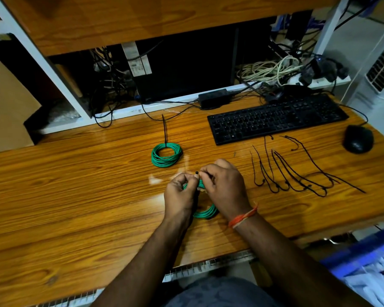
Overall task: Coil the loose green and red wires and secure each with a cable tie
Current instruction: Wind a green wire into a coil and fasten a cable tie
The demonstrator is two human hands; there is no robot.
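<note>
One green wire coil (166,155) lies on the wooden desk (75,185), bound by a black cable tie whose tail (164,129) points away from me. Nearer to me, both hands work at a second green coil (205,212). My left hand (181,196) grips its left side and pinches a black tie strap that runs down through the coil. My right hand (224,187) pinches the small black tie head (196,173) at the coil's top. Most of this coil is hidden under the hands. No red wire is in view.
Several loose black cable ties (297,173) lie spread to the right of my hands. A black keyboard (275,119) and mouse (357,139) sit at the back right. A black power adapter (214,98) and tangled cables line the rear shelf.
</note>
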